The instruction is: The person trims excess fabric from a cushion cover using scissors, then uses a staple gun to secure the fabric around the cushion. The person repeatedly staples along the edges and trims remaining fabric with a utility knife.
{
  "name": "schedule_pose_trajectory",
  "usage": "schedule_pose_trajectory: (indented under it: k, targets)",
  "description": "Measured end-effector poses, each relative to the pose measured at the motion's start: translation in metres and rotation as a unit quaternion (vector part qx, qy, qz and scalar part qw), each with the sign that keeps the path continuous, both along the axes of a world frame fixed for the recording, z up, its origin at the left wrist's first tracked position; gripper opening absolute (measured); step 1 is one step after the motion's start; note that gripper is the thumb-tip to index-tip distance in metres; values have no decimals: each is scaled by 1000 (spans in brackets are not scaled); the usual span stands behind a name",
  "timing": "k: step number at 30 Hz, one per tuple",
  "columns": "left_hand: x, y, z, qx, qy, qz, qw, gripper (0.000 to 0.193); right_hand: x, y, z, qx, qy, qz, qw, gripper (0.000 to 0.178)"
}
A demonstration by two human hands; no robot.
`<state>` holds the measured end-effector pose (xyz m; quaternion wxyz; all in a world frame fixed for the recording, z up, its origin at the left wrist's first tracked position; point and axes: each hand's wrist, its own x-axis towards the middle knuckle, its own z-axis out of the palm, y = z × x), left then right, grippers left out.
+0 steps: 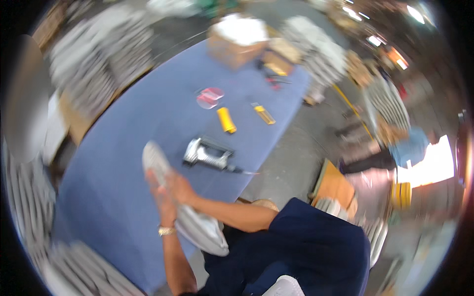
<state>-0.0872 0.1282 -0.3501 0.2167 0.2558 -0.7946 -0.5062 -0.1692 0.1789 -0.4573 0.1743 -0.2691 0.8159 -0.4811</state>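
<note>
My left hand [162,200], with a gold-coloured watch or bracelet at its wrist, is closed on a long, narrow grey-white padded piece [203,232]. Beside it, my right hand [180,189] is wrapped round the same piece. The piece slants from over the blue table [113,197] back toward my body, and blur hides its exact kind. A silver and black staple gun [210,154] lies on the table just beyond my right hand. Farther off are a yellow block-shaped item [226,120], a yellow utility knife [263,114] and a round red-and-clear item [210,97].
Cardboard boxes [237,42] and small tools stand at the table's far end. Stacks of grey-white padded pieces [101,49] flank the table at left, and others [316,52] stand beyond it. At right, a person in a blue top [412,147] is bent over.
</note>
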Motion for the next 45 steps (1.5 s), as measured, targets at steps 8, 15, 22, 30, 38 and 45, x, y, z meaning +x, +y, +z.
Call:
schedule_pose_trajectory:
  k: [8,15,22,30,38,45]
  targets:
    - [-56,-99,28,208,85,30,974,82,-9,6,175,-63,-176,-26,982,54]
    - [-21,-110,134,5,218,111,969,81,-4,-17,257,-107,-176,5,979,66]
    - [148,-97,228,-261,272,305,875,62,-12,-93,422,-60,179,496,848,61]
    - [211,9,93,-111,131,276,946,75,65,-144,361,115,297,660,681,47]
    - [190,77,26,34,-44,189,980,87,69,-37,248,118,175,562,800,34]
    - [167,64,54,84,-65,100,989,85,39,54,191,-32,64,276,959,36]
